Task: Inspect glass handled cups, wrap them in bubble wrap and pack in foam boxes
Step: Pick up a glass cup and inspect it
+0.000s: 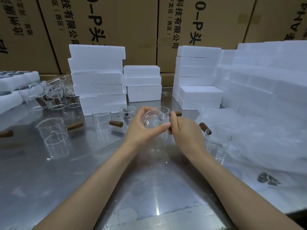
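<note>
Now the left hand curls its fingers around a glass cup above the desk, and the right hand, at 3 o'clock, pinches its brown handle.

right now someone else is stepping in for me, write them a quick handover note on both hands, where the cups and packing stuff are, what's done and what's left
Left hand: grip curled round the body of the glass cup, held above the steel table.
Right hand: pinching that cup's brown handle.
Loose cups: one at left, one mid-table, more clustered far left, one on the bubble wrap at right.
Foam boxes: stacked along the back, all appear closed.
Done: the held cup is picked up and under inspection.
Left: wrap it, box it, then the rest.
</note>
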A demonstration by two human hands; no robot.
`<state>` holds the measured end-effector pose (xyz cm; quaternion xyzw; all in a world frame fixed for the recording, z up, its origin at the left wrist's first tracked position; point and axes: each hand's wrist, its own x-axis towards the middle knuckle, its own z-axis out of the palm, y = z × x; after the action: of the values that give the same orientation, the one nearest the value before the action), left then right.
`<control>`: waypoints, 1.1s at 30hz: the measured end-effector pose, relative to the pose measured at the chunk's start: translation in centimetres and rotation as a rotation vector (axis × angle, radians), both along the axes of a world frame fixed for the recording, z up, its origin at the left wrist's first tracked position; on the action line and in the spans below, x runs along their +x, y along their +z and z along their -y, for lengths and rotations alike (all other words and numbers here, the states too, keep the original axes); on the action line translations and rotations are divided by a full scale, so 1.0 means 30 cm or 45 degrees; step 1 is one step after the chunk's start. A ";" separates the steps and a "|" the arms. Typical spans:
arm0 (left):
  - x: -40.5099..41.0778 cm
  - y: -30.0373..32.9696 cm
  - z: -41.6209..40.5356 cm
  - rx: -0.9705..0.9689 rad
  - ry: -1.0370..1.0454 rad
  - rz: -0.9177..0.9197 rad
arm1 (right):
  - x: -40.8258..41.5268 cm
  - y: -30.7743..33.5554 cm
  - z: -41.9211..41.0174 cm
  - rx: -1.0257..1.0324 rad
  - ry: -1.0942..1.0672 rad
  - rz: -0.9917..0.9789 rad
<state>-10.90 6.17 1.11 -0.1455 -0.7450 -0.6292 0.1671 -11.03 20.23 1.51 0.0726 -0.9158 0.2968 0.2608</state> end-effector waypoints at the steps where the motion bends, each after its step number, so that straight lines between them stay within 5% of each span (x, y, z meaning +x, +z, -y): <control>1: 0.003 0.002 -0.003 0.048 0.028 0.024 | 0.005 0.001 0.004 0.015 0.013 -0.005; 8: 0.002 0.028 -0.003 0.358 0.161 0.211 | 0.006 -0.004 0.023 0.134 0.057 -0.045; 22: -0.032 0.048 0.124 0.307 -0.798 0.401 | -0.028 -0.017 -0.032 -0.252 0.076 0.126; 33: -0.028 0.024 0.101 -0.049 -0.530 0.390 | -0.017 -0.020 -0.022 -0.170 0.067 0.131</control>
<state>-11.74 3.13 1.82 -0.2016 -0.7275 -0.6504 -0.0835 -11.53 20.90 0.91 0.0637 -0.9039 0.3674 0.2098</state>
